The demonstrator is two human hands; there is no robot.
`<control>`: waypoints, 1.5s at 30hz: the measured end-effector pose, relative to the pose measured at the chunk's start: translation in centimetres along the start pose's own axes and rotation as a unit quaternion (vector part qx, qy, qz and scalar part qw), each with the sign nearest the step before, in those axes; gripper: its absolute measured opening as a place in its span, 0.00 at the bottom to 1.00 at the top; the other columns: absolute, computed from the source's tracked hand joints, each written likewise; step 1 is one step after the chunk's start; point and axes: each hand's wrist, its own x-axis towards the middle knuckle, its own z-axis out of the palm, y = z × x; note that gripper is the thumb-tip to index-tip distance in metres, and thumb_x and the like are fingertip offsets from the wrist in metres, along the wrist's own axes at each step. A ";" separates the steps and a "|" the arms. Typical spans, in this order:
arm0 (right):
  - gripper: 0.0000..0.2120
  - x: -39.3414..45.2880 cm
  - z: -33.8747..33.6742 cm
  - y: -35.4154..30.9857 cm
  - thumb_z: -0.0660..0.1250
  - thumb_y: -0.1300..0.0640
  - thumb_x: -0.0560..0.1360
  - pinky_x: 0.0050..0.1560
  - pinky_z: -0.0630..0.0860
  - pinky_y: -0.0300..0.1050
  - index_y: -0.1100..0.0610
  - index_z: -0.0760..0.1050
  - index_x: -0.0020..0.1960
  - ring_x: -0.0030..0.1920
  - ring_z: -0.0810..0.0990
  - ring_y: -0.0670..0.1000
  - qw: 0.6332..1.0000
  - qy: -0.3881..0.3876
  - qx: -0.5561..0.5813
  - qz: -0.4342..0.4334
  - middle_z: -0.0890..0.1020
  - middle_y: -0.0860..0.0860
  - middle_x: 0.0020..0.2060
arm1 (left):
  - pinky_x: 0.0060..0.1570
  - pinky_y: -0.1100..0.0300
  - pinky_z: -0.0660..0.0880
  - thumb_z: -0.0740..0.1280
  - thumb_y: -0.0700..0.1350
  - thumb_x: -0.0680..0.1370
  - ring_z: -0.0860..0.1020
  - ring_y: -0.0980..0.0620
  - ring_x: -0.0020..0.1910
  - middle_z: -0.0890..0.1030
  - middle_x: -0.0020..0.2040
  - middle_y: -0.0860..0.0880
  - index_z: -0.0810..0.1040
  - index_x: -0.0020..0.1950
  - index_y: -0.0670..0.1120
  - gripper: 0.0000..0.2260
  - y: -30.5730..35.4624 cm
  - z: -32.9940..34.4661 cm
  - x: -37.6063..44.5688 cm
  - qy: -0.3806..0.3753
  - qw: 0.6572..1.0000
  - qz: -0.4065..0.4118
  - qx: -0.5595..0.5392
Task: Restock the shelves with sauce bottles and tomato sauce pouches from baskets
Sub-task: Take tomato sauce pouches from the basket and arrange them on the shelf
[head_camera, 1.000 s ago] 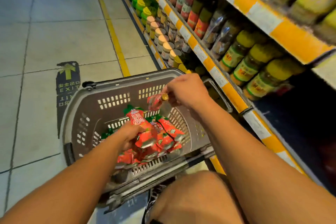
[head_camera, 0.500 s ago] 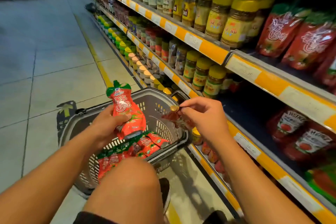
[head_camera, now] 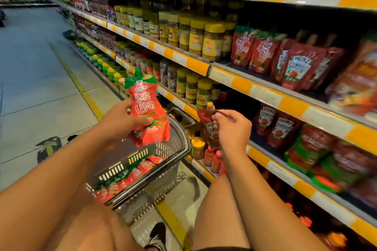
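My left hand (head_camera: 122, 121) grips a red tomato sauce pouch with a green top (head_camera: 145, 108), held upright above the grey basket (head_camera: 179, 138). My right hand (head_camera: 232, 128) pinches a smaller dark red Heinz pouch with a gold cap (head_camera: 210, 126) near the middle shelf's edge. Several more red-and-green pouches (head_camera: 130, 175) lie in the basket. On the shelf to the right stand matching red pouches (head_camera: 259, 49) and Heinz pouches (head_camera: 295, 67).
Yellow-lidded jars (head_camera: 212, 40) fill the shelf left of the pouches. A lower shelf (head_camera: 293, 104) carries more Heinz pouches (head_camera: 281, 128). Small bottles (head_camera: 212, 159) stand on the bottom shelf beside the basket. The tiled aisle floor (head_camera: 40, 87) lies to the left, my knees below.
Both hands have risen out of the basket, each carrying a pouch, and moved toward the shelves. The view has tilted up from the basket to the shelf rows.
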 end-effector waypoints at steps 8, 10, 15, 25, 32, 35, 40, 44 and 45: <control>0.07 -1.4 -3.3 -0.9 0.74 0.59 0.75 0.50 0.84 0.59 0.48 0.85 0.42 0.43 0.87 0.51 0.998 0.045 -0.015 -0.036 0.87 0.48 0.38 | 0.38 0.56 0.82 0.78 0.31 0.71 0.87 0.48 0.44 0.88 0.47 0.47 0.79 0.59 0.50 0.22 1.1 2.7 -2.5 -0.049 0.998 0.046 -0.013; 0.09 -1.8 -4.0 -1.4 0.74 0.60 0.76 0.51 0.84 0.59 0.47 0.85 0.42 0.43 0.86 0.50 0.997 0.064 -0.013 -0.035 0.87 0.48 0.38 | 0.44 0.50 0.84 0.79 0.32 0.70 0.87 0.45 0.48 0.88 0.49 0.46 0.80 0.58 0.50 0.23 0.3 2.9 -2.9 -0.059 0.997 0.030 -0.038; 0.06 -1.8 -5.7 -1.3 0.74 0.61 0.76 0.51 0.84 0.58 0.51 0.85 0.44 0.43 0.86 0.50 0.994 0.108 0.003 -0.020 0.87 0.49 0.38 | 0.60 0.35 0.79 0.84 0.41 0.60 0.85 0.39 0.56 0.86 0.56 0.43 0.82 0.60 0.51 0.29 -1.6 3.4 -2.9 -0.100 0.991 0.013 -0.087; 0.04 1.4 -9.6 1.0 0.74 0.64 0.77 0.45 0.83 0.43 0.56 0.86 0.48 0.46 0.87 0.52 0.984 0.167 0.058 -0.013 0.88 0.53 0.42 | 0.49 0.47 0.80 0.77 0.33 0.73 0.85 0.45 0.52 0.88 0.51 0.49 0.81 0.59 0.50 0.19 -4.6 7.5 0.8 -0.059 0.990 -0.005 -0.130; 0.06 5.6 -11.5 3.0 0.74 0.66 0.77 0.56 0.83 0.54 0.56 0.86 0.47 0.50 0.87 0.57 0.979 0.175 0.101 -0.015 0.88 0.57 0.44 | 0.51 0.49 0.80 0.75 0.30 0.73 0.86 0.43 0.52 0.88 0.52 0.44 0.81 0.60 0.47 0.19 -7.1 12.5 4.8 -0.086 0.980 -0.044 -0.174; 0.06 6.6 -11.6 3.9 0.73 0.66 0.77 0.58 0.83 0.56 0.58 0.86 0.48 0.51 0.87 0.58 0.977 0.182 0.115 -0.007 0.88 0.57 0.44 | 0.51 0.49 0.80 0.74 0.29 0.73 0.87 0.45 0.49 0.88 0.51 0.44 0.81 0.60 0.46 0.19 -8.3 14.2 6.1 -0.090 0.979 -0.055 -0.173; 0.05 7.3 -11.6 5.2 0.72 0.67 0.78 0.59 0.83 0.58 0.62 0.84 0.53 0.49 0.88 0.59 0.975 0.196 0.105 -0.006 0.88 0.59 0.45 | 0.51 0.49 0.80 0.75 0.30 0.73 0.87 0.45 0.50 0.88 0.51 0.45 0.81 0.60 0.47 0.20 -9.6 15.6 8.1 -0.091 0.980 -0.068 -0.164; 0.06 7.5 -11.3 5.4 0.70 0.65 0.80 0.57 0.83 0.54 0.58 0.84 0.54 0.49 0.88 0.54 0.983 0.175 0.039 -0.036 0.88 0.54 0.45 | 0.48 0.50 0.80 0.75 0.30 0.73 0.87 0.45 0.49 0.88 0.51 0.44 0.81 0.60 0.47 0.20 -10.1 16.5 9.2 -0.097 0.982 -0.071 -0.148; 0.07 7.6 -11.2 5.4 0.69 0.64 0.80 0.56 0.83 0.54 0.57 0.84 0.54 0.49 0.88 0.53 0.985 0.169 0.021 -0.043 0.89 0.53 0.45 | 0.49 0.50 0.80 0.75 0.30 0.73 0.87 0.44 0.49 0.88 0.51 0.44 0.81 0.61 0.46 0.20 -10.2 16.7 9.5 -0.098 0.982 -0.072 -0.146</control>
